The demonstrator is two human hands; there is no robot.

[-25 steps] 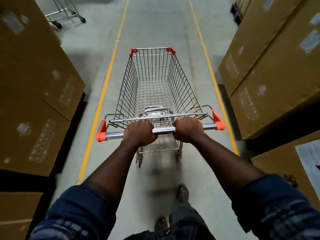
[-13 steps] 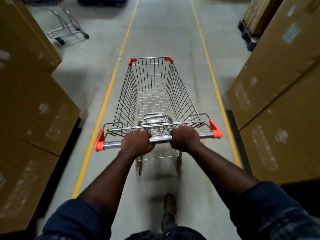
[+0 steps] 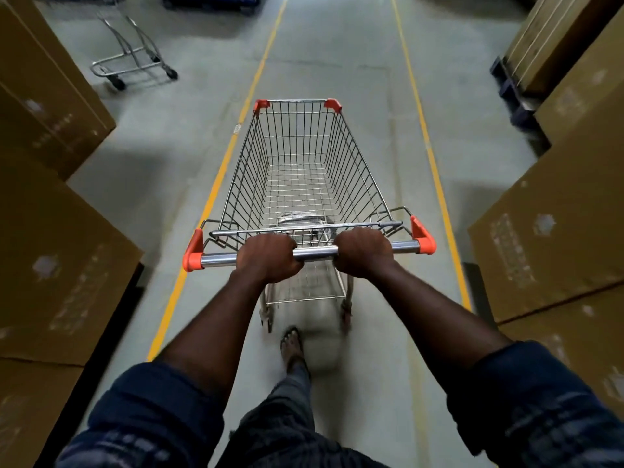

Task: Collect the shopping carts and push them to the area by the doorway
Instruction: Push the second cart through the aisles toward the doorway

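Well, the cart [image 3: 304, 170] stands mid-aisle between the yellow lines [image 3: 216, 184], boxes [image 3: 557, 231] on both sides. The left hand [image 3: 268, 256] and right hand [image 3: 363, 253] both clench its bar [image 3: 315, 253], near the middle. Empty wire, so probably light and stiff, rolling easily; the bar looks the right hold.

Dim, edge-warped view; motion blur low down.

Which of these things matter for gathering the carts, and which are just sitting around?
Part of the job: the cart, its handle gripped by the left hand and right hand; a second cart ahead on the left, probably to be collected.

Just lying about: cardboard boxes along both sides; yellow floor lines; a dark pallet.
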